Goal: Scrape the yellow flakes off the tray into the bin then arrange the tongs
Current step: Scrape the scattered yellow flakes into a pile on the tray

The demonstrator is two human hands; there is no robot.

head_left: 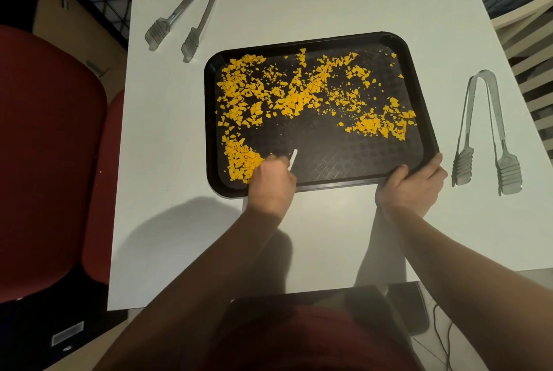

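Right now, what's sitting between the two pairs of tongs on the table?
In the head view, the black tray with yellow flakes lies between the left tongs and the right tongs.

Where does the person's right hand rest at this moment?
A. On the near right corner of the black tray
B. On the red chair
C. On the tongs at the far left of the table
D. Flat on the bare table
A: the right hand grips the near right corner of the black tray.
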